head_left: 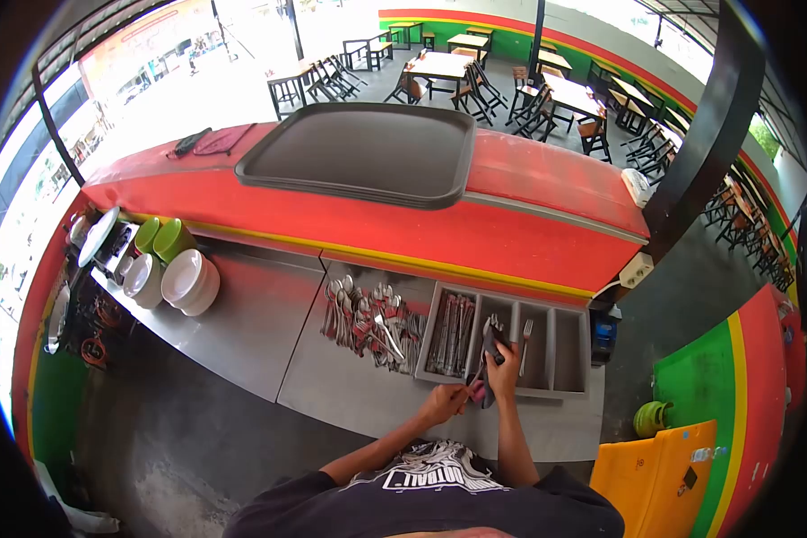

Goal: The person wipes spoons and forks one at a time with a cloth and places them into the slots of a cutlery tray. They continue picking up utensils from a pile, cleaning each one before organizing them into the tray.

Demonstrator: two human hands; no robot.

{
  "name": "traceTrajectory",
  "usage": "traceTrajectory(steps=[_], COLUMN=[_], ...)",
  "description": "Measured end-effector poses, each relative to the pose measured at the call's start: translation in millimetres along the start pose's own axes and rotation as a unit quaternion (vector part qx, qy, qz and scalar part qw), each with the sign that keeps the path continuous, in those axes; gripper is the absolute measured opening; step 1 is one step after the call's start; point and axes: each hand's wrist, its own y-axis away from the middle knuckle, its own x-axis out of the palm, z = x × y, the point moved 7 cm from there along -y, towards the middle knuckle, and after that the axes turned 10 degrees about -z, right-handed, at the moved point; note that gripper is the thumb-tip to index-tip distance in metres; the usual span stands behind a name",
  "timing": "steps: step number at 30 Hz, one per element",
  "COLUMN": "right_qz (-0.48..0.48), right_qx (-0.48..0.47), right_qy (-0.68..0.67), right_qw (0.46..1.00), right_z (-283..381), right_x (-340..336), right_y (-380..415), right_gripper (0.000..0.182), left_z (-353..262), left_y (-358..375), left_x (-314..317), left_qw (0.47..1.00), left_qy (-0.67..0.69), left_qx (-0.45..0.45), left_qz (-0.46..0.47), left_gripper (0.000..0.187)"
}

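My right hand (504,369) is closed on a dark cloth (492,344) over the front part of the grey cutlery tray (567,393). Close by on its left, my left hand (446,403) is closed round the handle end of a piece of cutlery (477,371), beside a bit of pink cloth. Knives or similar long pieces (451,334) fill the tray's left compartment. Some forks show in the compartment behind my right hand, and a single fork (526,341) lies in the one to its right. A heap of spoons and forks (368,323) lies on the metal counter left of the tray.
White bowls (188,280) and green containers (174,240) stand at the counter's left. Large dark trays (359,152) rest on the red ledge (547,224) ahead. A socket (637,269) is at the ledge's right end, and a yellow-orange cabinet (655,475) stands at the lower right.
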Motion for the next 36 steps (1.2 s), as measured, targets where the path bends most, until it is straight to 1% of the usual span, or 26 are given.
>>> traceTrajectory(steps=[3, 4, 5, 7, 8, 10, 11, 12, 13, 14, 15, 16, 17, 20, 23, 26, 27, 28, 29, 30, 32, 33, 35, 36], right_qz=[-0.057, -0.049, -0.035, -0.013, 0.010, 0.086, 0.128, 0.084, 0.064, 0.044, 0.023, -0.011, -0.025, -0.073, -0.080, -0.147, -0.166, -0.182, -0.193, -0.092, 0.022, 0.080, 0.121, 0.134], right_qx=[-0.046, -0.001, 0.066, 0.192, 0.226, 0.219, 0.219, 0.201, 0.180, 0.159, 0.137, 0.095, 0.075, 0.022, -0.020, 0.013, 0.134, 0.253, 0.365, 0.428, 0.449, 0.455, 0.412, 0.409], right_qy=[0.034, 0.019, -0.020, -0.105, -0.157, -0.244, -0.285, -0.182, -0.156, -0.129, -0.100, -0.110, -0.092, -0.055, -0.015, -0.015, -0.115, -0.214, -0.307, -0.502, -0.565, -0.592, -0.537, -0.521], right_qw=[0.997, 0.999, 0.997, 0.976, 0.961, 0.941, 0.924, 0.959, 0.969, 0.978, 0.985, 0.989, 0.993, 0.996, 0.996, 0.989, 0.970, 0.926, 0.858, 0.746, 0.692, 0.660, 0.727, 0.737], right_z=[5.6, 2.3, -13.1, -27.4, -28.9, -11.6, -8.3, -19.7, -23.4, -27.3, -27.9, -26.3, -29.3, -11.1, -14.3, -27.1, -45.6, -62.6, -76.8, -74.7, -51.2, -35.4, -15.2, -15.5], right_x=[-10.2, -12.0, -10.9, -5.9, -4.1, -0.6, 5.2, 4.6, 4.6, 3.3, 0.4, -4.0, -8.1, -17.6, -17.8, -33.6, -37.4, -35.8, -31.0, -21.2, -22.3, -21.0, -26.0, -26.7], right_y=[-5.6, -9.8, -9.2, -20.0, -17.9, -19.9, -13.4, -8.2, -8.4, -9.7, -14.8, -19.9, -19.6, -31.6, -44.3, -49.8, -49.5, -45.6, -37.9, -32.6, -13.8, -2.2, 18.5, 29.8], right_gripper=[0.036, 0.036, 0.039, 0.043, 0.050, 0.054, 0.056, 0.050, 0.047, 0.044, 0.041, 0.030, 0.028, 0.022, 0.021, 0.027, 0.028, 0.030, 0.031, 0.030, 0.027, 0.025, 0.021, 0.020], left_z=[-0.4, -3.6, -2.7, -7.5, -13.6, -20.2, -19.8, -18.5, -16.6, -15.3, -22.1, -26.7, -29.6, -32.2, -26.8, -4.2, -1.1, 2.2, 5.5, 3.7, -3.1, -2.3, 2.6, 0.4], left_y=[-4.3, -5.9, -3.5, -15.2, -20.7, -20.5, -19.9, -20.9, -26.1, -30.0, -33.1, -32.2, -27.3, -23.8, -20.9, -24.0, -24.1, -23.6, -22.8, -22.1, -22.5, -25.4, -31.8, -31.5], left_x=[1.0, 0.0, -0.9, -7.0, -8.9, -13.9, -14.3, -12.0, -9.3, -5.6, -7.1, -5.1, -0.1, 5.0, 9.1, 18.9, 19.4, 19.0, 18.3, 18.4, 19.7, 29.6, 50.3, 56.8], left_qw=[1.000, 1.000, 1.000, 0.999, 0.997, 0.991, 0.992, 0.992, 0.992, 0.981, 0.983, 0.986, 0.989, 0.989, 0.996, 0.999, 0.999, 0.998, 0.996, 0.995, 0.991, 0.993, 0.992, 0.993], left_qy=[-0.017, -0.009, -0.019, -0.045, -0.066, -0.112, -0.109, -0.106, -0.103, -0.136, -0.134, -0.130, -0.124, -0.113, -0.045, -0.019, -0.019, -0.021, -0.023, -0.013, 0.007, 0.041, 0.110, 0.097], left_qx=[-0.011, -0.013, -0.016, -0.007, 0.014, 0.047, 0.051, 0.055, 0.062, 0.135, 0.121, 0.103, 0.084, 0.092, 0.075, 0.031, 0.006, -0.020, -0.046, -0.044, -0.039, -0.042, -0.046, -0.055], left_qz=[0.003, -0.005, -0.008, -0.018, -0.028, -0.050, -0.042, -0.033, -0.026, -0.037, -0.027, -0.015, 0.001, 0.007, 0.021, -0.003, -0.026, -0.048, -0.071, -0.090, -0.130, -0.101, -0.044, -0.030], left_gripper=[0.030, 0.029, 0.028, 0.026, 0.025, 0.024, 0.024, 0.023, 0.023, 0.023, 0.024, 0.024, 0.024, 0.025, 0.029, 0.033, 0.034, 0.035, 0.036, 0.035, 0.033, 0.034, 0.035, 0.036])
